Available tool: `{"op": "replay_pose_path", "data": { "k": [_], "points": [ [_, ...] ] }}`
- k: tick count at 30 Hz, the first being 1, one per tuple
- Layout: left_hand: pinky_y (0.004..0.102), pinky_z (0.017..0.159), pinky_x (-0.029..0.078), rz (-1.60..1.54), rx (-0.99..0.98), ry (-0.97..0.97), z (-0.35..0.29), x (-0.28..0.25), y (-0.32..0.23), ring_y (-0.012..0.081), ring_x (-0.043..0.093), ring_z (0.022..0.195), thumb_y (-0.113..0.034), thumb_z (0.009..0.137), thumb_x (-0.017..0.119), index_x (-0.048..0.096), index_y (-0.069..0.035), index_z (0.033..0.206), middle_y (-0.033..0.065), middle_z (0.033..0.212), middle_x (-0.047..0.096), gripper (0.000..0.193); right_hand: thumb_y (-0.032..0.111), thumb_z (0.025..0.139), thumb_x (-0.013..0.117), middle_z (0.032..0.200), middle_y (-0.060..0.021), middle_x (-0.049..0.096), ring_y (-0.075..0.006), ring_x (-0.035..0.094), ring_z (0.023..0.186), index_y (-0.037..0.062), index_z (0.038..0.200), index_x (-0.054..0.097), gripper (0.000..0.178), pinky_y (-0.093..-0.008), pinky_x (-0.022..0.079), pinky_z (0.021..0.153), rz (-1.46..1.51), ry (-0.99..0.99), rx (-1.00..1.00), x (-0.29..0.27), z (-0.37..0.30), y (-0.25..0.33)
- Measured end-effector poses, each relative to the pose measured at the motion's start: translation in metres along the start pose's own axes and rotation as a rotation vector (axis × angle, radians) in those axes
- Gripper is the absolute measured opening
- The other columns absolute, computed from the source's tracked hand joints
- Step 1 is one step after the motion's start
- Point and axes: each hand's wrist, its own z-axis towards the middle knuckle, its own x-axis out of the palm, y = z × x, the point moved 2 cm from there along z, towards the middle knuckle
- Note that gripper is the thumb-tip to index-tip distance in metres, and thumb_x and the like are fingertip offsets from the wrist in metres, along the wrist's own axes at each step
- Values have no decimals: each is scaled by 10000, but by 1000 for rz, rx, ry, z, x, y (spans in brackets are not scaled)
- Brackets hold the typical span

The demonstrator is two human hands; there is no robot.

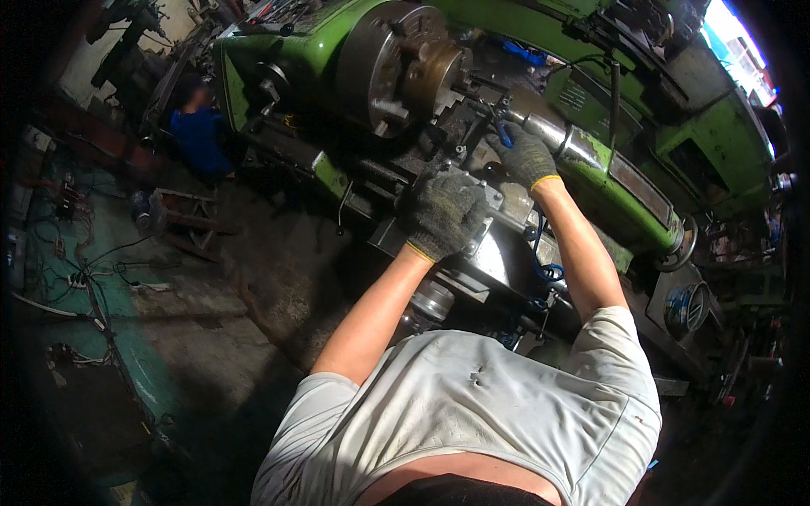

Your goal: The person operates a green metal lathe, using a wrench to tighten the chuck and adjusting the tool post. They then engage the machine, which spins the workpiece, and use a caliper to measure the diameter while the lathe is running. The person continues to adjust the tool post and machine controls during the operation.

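Note:
Both my hands wear dark knitted gloves with yellow cuffs and are over the carriage of a green metal lathe (624, 190). My right hand (527, 158) is closed around a blue air blow gun (504, 133), whose thin tip points toward the chuck (371, 72). A blue hose (550, 271) hangs below that wrist. My left hand (445, 215) rests back-up on the metal tool slide (491, 253), nearer to me. Its fingers curl over something that the glove hides. In the chuck sits a brownish round workpiece (437, 74), and the tailstock barrel (544, 126) lies beyond my right hand.
A handwheel (679, 244) sticks out at the lathe's right end. Lever handles (342, 211) stand out below the chuck. At the far left, a person in blue (201, 139) is low by other machinery. Cables (93, 291) lie across the floor at left, near a metal frame (190, 223).

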Motion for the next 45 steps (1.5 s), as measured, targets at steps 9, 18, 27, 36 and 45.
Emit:
{"op": "replay_pose_path", "data": {
  "k": [9,18,27,36,45],
  "points": [
    [520,958,516,33,-23,31,-1,-1,-1,394,675,1062,-200,945,654,739,-39,1044,175,1064,731,207,498,885,739,1217,-253,692,-427,674,1114,89,1424,559,700,-499,522,969,-66,-45,-123,11,-4,3],
    [521,968,515,11,-3,7,-1,2,0,399,675,1061,-204,947,656,741,-34,1044,179,1066,730,213,410,908,670,994,-265,738,-439,724,923,76,1429,492,644,-524,563,823,-275,28,-161,21,-9,25],
    [525,984,513,10,-9,-5,-2,1,1,405,678,1056,-199,928,680,741,-26,1033,191,1062,727,211,413,862,718,988,-259,742,-429,729,907,85,1491,446,759,-517,567,816,-306,65,-133,23,-8,35],
    [525,968,510,6,-3,-17,0,-3,-2,409,670,1051,-204,921,686,731,-43,1056,181,1066,721,215,432,869,746,1143,-263,708,-437,687,1066,63,1337,592,616,-509,537,932,-102,-23,-101,15,-1,15],
    [527,951,508,-38,-30,-23,0,0,0,407,660,1053,-195,927,682,727,-44,1028,186,1060,712,187,437,1043,615,846,-33,646,-166,614,693,91,1173,689,377,-356,533,637,744,188,165,-19,67,-88]
  ]
}}
